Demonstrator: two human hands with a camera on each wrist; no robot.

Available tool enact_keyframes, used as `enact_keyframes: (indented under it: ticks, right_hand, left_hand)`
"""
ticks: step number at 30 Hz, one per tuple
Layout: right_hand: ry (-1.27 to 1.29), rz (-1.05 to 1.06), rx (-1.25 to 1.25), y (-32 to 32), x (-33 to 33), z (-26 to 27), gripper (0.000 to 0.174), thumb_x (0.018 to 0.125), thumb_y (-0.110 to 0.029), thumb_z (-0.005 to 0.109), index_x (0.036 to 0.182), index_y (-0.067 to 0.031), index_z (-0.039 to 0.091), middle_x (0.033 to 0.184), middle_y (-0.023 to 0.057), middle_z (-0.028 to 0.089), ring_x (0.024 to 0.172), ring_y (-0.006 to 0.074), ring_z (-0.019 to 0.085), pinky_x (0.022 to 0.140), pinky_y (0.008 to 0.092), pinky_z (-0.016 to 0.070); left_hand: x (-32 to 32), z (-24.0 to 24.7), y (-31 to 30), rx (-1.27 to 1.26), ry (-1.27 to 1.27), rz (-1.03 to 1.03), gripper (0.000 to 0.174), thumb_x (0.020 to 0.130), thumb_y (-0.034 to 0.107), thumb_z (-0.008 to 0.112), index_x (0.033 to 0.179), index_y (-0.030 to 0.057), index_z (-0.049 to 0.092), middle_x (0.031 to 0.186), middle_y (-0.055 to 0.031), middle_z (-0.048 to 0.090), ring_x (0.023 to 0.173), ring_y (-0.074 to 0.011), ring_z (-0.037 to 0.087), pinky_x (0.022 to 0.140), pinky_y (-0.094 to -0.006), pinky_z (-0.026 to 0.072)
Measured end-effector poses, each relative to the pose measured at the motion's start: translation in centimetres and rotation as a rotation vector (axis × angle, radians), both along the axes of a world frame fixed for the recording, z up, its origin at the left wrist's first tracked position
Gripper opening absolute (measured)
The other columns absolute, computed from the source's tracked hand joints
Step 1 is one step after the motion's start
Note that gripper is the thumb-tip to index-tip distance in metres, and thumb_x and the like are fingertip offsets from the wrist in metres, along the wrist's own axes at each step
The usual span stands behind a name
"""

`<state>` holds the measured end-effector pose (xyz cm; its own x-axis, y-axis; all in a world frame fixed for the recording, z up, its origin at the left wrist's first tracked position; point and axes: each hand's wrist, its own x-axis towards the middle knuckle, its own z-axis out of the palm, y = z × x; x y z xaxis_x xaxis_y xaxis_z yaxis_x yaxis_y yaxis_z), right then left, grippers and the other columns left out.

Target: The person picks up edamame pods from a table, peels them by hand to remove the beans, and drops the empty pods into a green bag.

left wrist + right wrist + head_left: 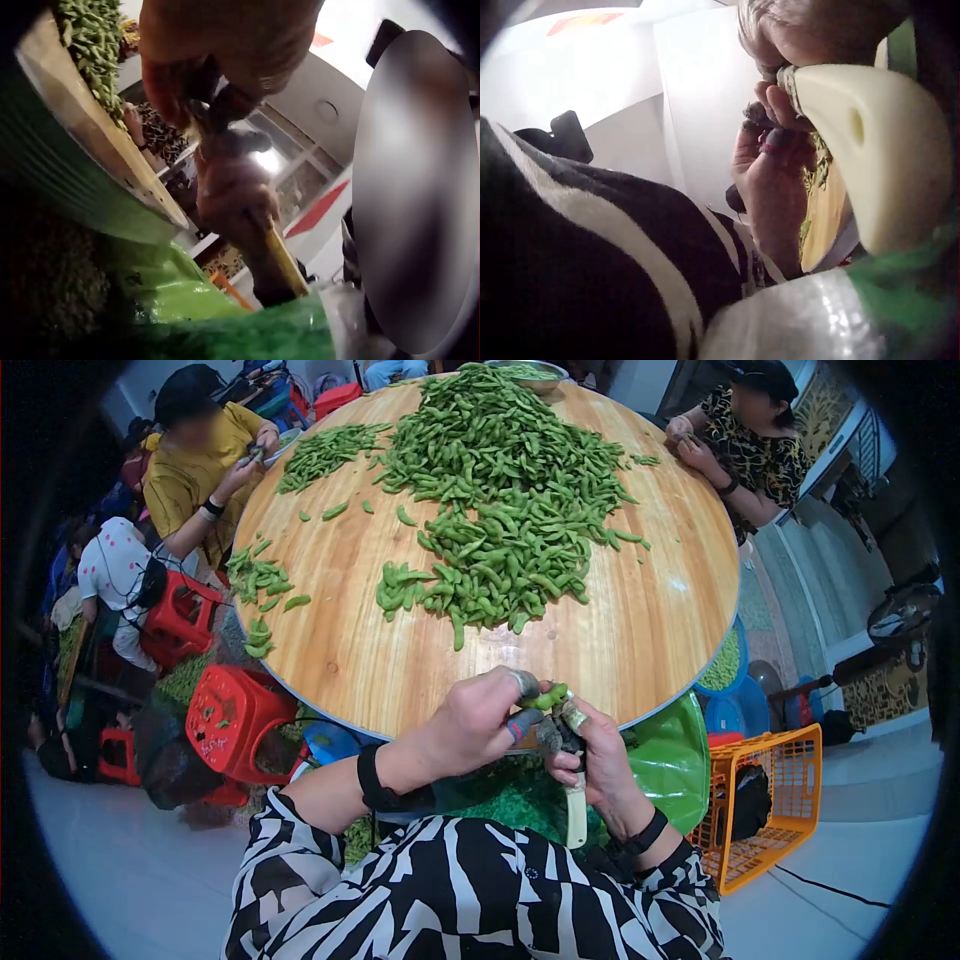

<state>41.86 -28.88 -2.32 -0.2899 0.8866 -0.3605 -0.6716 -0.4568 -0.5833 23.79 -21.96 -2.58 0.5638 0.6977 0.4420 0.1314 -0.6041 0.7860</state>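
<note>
The round wooden bench [330,650] carries a large heap of green pods [500,490], which runs from the far edge past the middle. Smaller clusters lie toward the left edge, and a bowl [528,374] at the far edge is partly cut off. A green bag [672,760] hangs just beside the near right edge, next to an orange crate [813,785]; a red stool [218,715] stands by the near left edge.

Both hands meet at the middle of the near edge. The left hand [483,718] is closed, its fingers bent and their tips pinching a single pod [549,698]. The right hand [597,755] is clenched round a pale handle [576,815], which points down toward the patterned shirt [450,880]; its thumb is up beside the pod. Dark and grey wraps [518,724] cover several fingertips.

Whatever the handle ends in is hidden by the right hand. In the left wrist view the fingertips are dark and blurred, and the pod cannot be made out; in the right wrist view the fingers hide it.
</note>
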Motion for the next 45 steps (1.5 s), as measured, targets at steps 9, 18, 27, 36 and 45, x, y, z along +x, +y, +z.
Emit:
enact_keyframes:
  ticks: [9,18,27,36,45]
  right_hand:
    - [0.024,-0.014,0.113,-0.2,-0.2,0.2,0.038,0.097,-0.017,0.042,0.133,-0.0042,0.045,0.075,0.0058,0.055,0.045,0.0063,0.038,0.037,0.0194,0.0329]
    - [-0.580,0.049,0.429,-1.2,1.3,0.4,0.037,0.097,-0.010,0.041,0.133,-0.0032,0.048,0.077,0.0022,0.056,0.050,0.0049,0.044,0.043,0.0181,0.0347]
    - [-0.712,0.040,0.421,-2.4,1.9,0.6,0.038,0.096,-0.009,0.042,0.134,-0.0046,0.048,0.080,-0.0009,0.057,0.053,0.0040,0.045,0.046,0.0180,0.0358]
    - [-0.537,0.040,0.357,-2.5,1.7,1.2,0.041,0.099,-0.015,0.038,0.137,-0.0026,0.041,0.073,0.0000,0.053,0.051,0.0044,0.044,0.043,0.0173,0.0344]
    - [-0.500,0.056,0.361,-2.2,1.5,1.2,0.042,0.099,-0.015,0.036,0.139,-0.0014,0.037,0.073,0.0000,0.052,0.050,0.0044,0.042,0.043,0.0166,0.0347]
  left_hand:
    - [0.3,-0.1,-0.2,0.025,-0.123,0.047,0.020,0.082,0.005,0.064,0.101,-0.0008,0.062,0.078,-0.0105,0.063,0.063,-0.0183,0.060,0.055,-0.0295,0.0472]
    - [0.0,0.8,-0.4,-0.937,-0.163,-0.105,0.014,0.089,0.008,0.058,0.101,0.0019,0.062,0.082,0.0002,0.062,0.071,-0.0055,0.058,0.061,-0.0201,0.0468]
    - [1.6,0.2,-2.0,-0.854,-0.303,-0.179,0.024,0.084,0.004,0.066,0.106,0.0017,0.057,0.094,-0.0019,0.062,0.088,-0.0096,0.060,0.079,-0.0253,0.0504]
    - [2.0,0.3,-2.1,-0.826,-0.353,-0.182,0.023,0.084,0.006,0.067,0.104,-0.0006,0.058,0.094,-0.0029,0.063,0.085,-0.0082,0.059,0.076,-0.0240,0.0502]
    - [1.8,-0.5,-2.4,-0.915,-0.302,-0.159,0.024,0.088,0.004,0.061,0.111,-0.0024,0.059,0.103,-0.0051,0.063,0.092,-0.0108,0.060,0.081,-0.0262,0.0517]
